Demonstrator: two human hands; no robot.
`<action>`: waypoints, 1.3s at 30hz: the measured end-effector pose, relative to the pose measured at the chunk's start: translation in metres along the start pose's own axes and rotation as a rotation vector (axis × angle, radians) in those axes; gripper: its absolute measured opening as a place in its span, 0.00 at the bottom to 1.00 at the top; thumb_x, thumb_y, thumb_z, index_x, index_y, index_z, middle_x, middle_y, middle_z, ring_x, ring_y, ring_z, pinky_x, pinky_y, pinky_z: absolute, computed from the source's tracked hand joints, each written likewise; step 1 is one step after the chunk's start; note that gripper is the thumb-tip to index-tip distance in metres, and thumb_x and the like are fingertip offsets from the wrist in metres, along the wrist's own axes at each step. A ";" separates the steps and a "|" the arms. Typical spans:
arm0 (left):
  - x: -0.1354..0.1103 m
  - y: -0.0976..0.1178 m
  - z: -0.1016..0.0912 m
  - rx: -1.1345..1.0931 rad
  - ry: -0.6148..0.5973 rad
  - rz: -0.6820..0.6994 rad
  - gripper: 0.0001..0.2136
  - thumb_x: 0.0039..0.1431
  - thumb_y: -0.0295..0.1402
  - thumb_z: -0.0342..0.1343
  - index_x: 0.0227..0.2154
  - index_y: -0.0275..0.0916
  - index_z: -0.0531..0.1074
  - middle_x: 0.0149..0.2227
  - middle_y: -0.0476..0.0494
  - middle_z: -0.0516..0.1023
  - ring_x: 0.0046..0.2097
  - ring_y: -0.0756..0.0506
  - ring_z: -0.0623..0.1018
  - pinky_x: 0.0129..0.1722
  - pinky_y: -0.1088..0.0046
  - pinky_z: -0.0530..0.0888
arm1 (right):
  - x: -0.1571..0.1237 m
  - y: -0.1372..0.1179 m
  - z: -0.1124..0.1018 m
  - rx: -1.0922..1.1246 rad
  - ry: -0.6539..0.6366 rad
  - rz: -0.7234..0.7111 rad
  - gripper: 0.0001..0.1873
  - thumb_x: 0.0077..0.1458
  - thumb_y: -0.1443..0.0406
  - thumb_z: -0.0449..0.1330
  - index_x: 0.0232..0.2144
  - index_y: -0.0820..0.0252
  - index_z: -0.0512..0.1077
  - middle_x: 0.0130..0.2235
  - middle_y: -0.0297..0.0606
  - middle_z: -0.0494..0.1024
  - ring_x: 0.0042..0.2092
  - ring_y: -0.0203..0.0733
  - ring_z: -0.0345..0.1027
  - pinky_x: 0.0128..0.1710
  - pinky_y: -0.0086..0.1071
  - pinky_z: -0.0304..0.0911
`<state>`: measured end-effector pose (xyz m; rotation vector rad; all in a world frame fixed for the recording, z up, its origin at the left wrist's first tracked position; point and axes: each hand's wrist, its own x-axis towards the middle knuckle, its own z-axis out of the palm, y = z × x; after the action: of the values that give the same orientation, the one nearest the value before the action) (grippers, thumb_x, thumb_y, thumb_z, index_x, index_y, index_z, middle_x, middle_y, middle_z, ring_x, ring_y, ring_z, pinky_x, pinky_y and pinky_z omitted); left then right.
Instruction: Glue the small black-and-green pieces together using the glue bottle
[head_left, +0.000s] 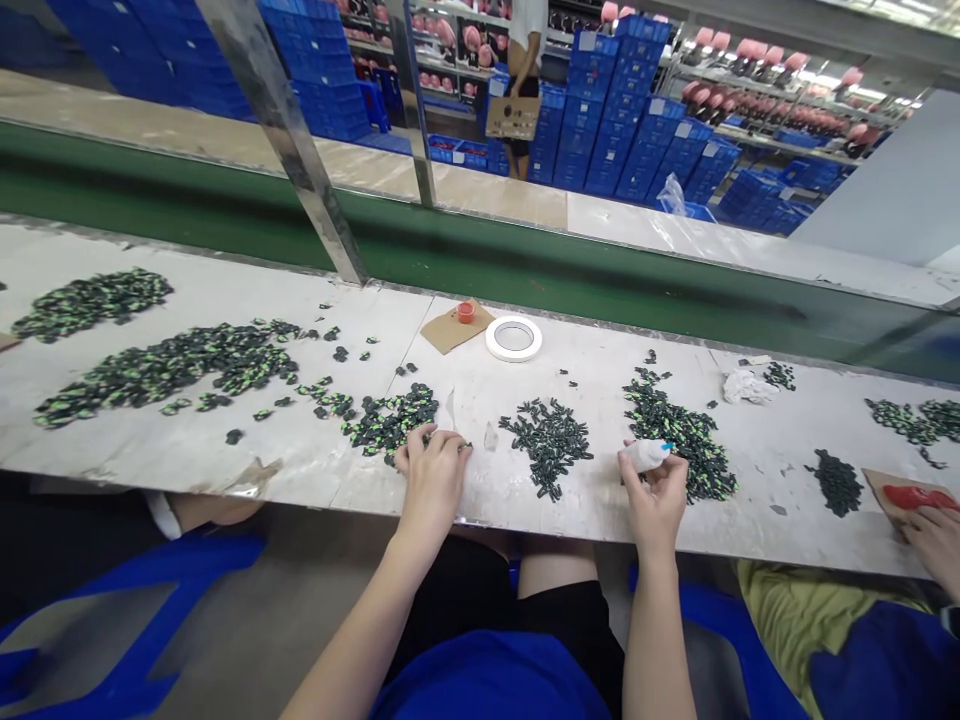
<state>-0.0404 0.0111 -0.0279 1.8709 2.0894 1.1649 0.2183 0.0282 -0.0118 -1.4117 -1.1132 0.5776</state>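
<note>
My left hand (433, 475) is closed at the right edge of a pile of small black-and-green parts (394, 415). A small black part (469, 445) shows at its fingertips, mostly hidden by them. In my right hand (658, 505) is a small white glue bottle (645, 455) with a blue tip, lying almost level over the left side of another black-and-green pile (686, 440). Between my hands lies a pile of small black pieces (551, 440). A small clear scrap (490, 436) sits beside my left fingertips.
A white tape roll (514, 339) and a red cap (466, 312) on cardboard (442, 333) are at the table's back. Long part heaps (172, 370) spread leftward. A metal post (300, 150) rises behind. A co-worker's hand (934, 535) touches something red at right.
</note>
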 end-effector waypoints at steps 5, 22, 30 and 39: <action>-0.003 0.016 0.005 -0.058 -0.096 0.035 0.07 0.60 0.28 0.53 0.31 0.43 0.75 0.40 0.40 0.80 0.52 0.32 0.68 0.47 0.51 0.61 | -0.015 0.001 -0.006 0.144 -0.044 0.058 0.19 0.41 0.57 0.70 0.30 0.58 0.67 0.29 0.35 0.77 0.31 0.41 0.72 0.32 0.33 0.65; -0.031 0.029 0.014 -0.230 -0.241 0.090 0.08 0.59 0.26 0.56 0.40 0.44 0.74 0.36 0.45 0.83 0.48 0.39 0.75 0.46 0.60 0.62 | -0.051 -0.019 0.030 -0.051 -0.081 0.038 0.19 0.48 0.52 0.63 0.20 0.61 0.72 0.18 0.33 0.71 0.22 0.36 0.61 0.22 0.29 0.59; -0.030 0.029 0.015 -0.259 -0.240 0.021 0.08 0.57 0.27 0.59 0.39 0.43 0.73 0.35 0.47 0.84 0.45 0.41 0.77 0.46 0.60 0.62 | -0.053 -0.016 0.036 -0.101 -0.146 0.009 0.21 0.51 0.53 0.62 0.17 0.61 0.68 0.17 0.29 0.65 0.22 0.33 0.56 0.22 0.27 0.55; -0.028 0.029 0.013 -0.273 -0.266 -0.002 0.06 0.57 0.29 0.60 0.38 0.43 0.73 0.35 0.46 0.84 0.45 0.40 0.78 0.48 0.58 0.62 | -0.054 -0.020 0.038 -0.080 -0.127 0.019 0.23 0.50 0.52 0.62 0.15 0.60 0.65 0.17 0.28 0.61 0.22 0.33 0.54 0.21 0.27 0.53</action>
<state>-0.0037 -0.0096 -0.0313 1.7838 1.6991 1.0689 0.1571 -0.0033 -0.0145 -1.4726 -1.2365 0.6499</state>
